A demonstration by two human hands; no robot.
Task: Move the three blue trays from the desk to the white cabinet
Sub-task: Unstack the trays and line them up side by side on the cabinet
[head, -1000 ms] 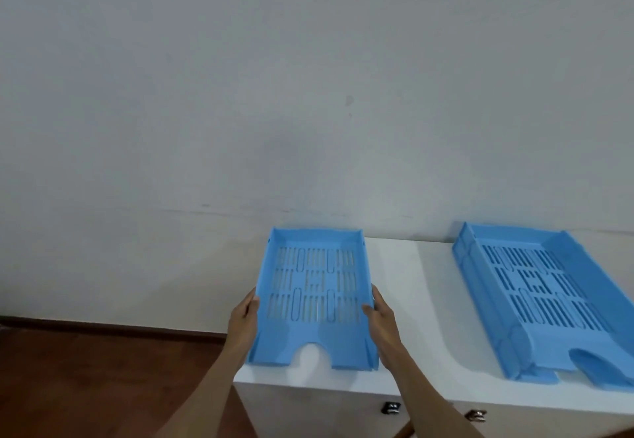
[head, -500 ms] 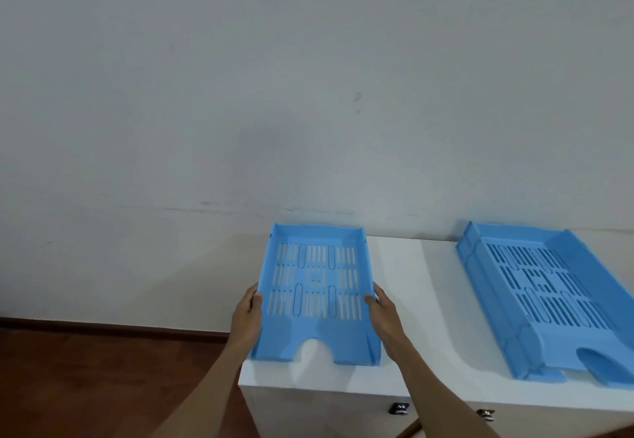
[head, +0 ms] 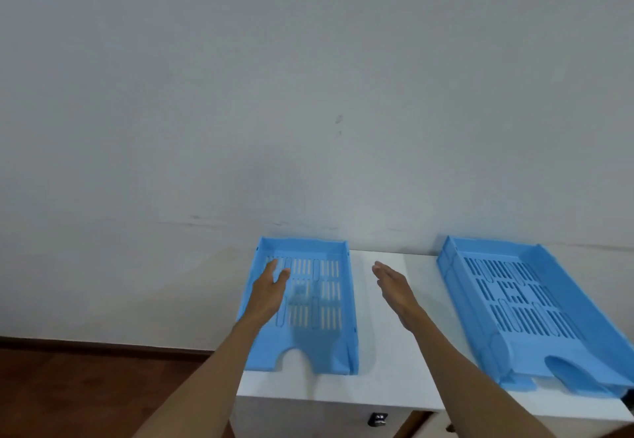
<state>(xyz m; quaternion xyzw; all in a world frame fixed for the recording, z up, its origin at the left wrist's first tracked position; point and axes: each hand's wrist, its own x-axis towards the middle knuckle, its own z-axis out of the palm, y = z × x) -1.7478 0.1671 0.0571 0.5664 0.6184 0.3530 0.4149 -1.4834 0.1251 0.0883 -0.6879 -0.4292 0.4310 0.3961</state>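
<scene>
- Judging from how things lie, we have two blue trays on the white cabinet; a third is not in view, so we take it as left to fetch from the desk, which we cannot see either.
- Under and just beside our left hand lies the near tray, set flat at the cabinet's left edge.
- Well to the right of our right hand lies the far tray.
- Our hands: both spread flat, fingers loose, holding nothing; the right hovers over bare cabinet top between the trays.
- We count two trays, two hands, one cabinet.
</scene>
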